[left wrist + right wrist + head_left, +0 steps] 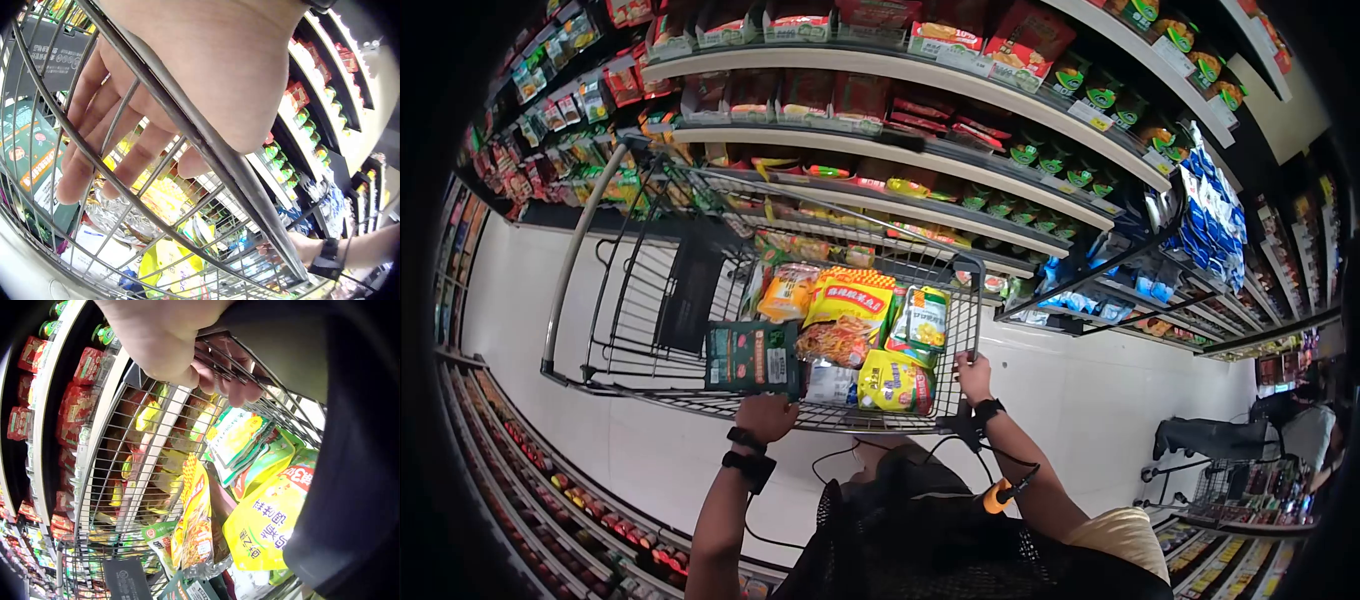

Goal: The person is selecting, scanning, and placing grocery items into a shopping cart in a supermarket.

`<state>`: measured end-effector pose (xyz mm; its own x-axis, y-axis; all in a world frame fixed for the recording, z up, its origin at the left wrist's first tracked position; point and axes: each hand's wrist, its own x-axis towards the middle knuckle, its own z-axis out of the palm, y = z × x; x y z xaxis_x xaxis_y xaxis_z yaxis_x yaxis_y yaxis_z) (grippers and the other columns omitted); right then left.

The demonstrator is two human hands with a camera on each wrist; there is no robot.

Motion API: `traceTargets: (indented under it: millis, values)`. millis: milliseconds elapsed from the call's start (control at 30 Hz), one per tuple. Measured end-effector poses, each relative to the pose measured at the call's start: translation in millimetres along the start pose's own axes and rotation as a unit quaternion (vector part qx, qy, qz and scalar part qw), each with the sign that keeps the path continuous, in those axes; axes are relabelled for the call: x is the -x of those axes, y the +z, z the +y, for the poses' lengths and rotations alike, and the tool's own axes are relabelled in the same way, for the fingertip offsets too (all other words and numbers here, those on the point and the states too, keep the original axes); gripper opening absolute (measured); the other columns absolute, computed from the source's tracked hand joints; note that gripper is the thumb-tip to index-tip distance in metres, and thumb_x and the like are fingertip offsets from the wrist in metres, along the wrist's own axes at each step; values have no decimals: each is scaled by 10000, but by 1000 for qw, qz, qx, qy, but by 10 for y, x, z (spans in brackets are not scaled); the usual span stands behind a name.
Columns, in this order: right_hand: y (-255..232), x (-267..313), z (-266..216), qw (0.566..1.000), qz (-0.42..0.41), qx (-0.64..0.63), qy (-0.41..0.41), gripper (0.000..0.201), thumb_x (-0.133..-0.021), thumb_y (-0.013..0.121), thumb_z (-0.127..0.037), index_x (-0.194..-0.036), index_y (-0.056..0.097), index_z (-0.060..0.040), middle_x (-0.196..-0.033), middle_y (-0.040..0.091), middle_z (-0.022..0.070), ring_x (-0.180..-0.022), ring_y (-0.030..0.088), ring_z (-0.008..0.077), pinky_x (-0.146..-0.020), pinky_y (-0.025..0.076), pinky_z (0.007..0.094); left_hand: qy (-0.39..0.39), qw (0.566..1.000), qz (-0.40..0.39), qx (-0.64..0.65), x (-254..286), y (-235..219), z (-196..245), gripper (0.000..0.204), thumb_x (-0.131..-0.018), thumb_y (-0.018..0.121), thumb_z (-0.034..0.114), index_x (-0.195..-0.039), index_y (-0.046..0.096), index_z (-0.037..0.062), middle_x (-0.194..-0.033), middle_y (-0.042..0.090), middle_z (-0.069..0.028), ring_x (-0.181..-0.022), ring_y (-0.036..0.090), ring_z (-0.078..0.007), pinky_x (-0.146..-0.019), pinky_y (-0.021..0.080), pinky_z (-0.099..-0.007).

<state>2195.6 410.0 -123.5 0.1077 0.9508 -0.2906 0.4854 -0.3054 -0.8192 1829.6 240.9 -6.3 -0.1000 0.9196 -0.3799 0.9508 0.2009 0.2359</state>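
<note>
A wire shopping cart [700, 402] stands in front of me, holding several packaged foods. My left hand [767, 415] rests its palm on the near side rim; in the left wrist view its loose, fairly straight fingers [134, 159] hang down inside the wires. At the right end, my right hand [972, 378] grips the top rim, its fingers [234, 387] curled over the wire. Beneath the hands lie a dark green package [750, 357], a red-and-yellow food bag [847, 305], a yellow pouch [895, 383], a green-and-white packet [924, 320] and an orange bag [788, 292].
Shelves [880, 145] of red packages and green-lidded jars run along the cart's far side. A rack [1140, 270] with blue-and-white bags stands to the right. Farther right is another person [1308, 440] by a second cart [1240, 490]. More shelving [530, 490] lines the lower left.
</note>
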Motion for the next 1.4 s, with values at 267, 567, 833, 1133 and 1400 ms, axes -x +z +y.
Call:
traceTargets:
  millis: [267,567,833,1133,1400]
  values:
    - [-446,8,123,998,16,-61,-15,221,-869,541,-191,-825,613,13,-579,598,70,-474,564,127,-439,456,272,-9,999,-20,27,56,78,488,370,-816,473,377,-713,658,73,-669,636,-143,-674,629,-309,-646,501,-422]
    - [-1039,-118,459,999,8,-39,-21,193,-862,532,-162,-824,624,3,-602,614,84,-484,582,141,-464,463,280,-23,999,-32,-2,95,273,1124,358,-835,457,389,-736,649,103,-678,638,-115,-687,629,-307,-645,492,-440]
    - [-1443,-248,675,996,26,18,-87,244,-868,497,-180,-792,643,0,-638,618,146,-582,614,228,-553,480,334,-33,999,-31,-6,118,361,1646,370,-809,458,422,-760,689,136,-727,647,-155,-721,630,-340,-676,499,-447]
    - [-2074,-458,926,997,45,33,-61,128,-787,598,-131,-780,646,-13,-671,638,118,-631,631,216,-610,491,329,-66,991,-114,-15,61,373,2466,445,-810,437,434,-794,706,80,-814,648,-202,-829,628,-336,-782,489,-416]
    - [-2628,-642,1223,997,50,1,-66,188,-775,603,-192,-766,606,-4,-651,615,185,-640,631,317,-597,493,388,-36,992,-115,-29,12,609,2989,448,-830,416,445,-785,700,102,-810,652,-177,-826,623,-345,-767,484,-439]
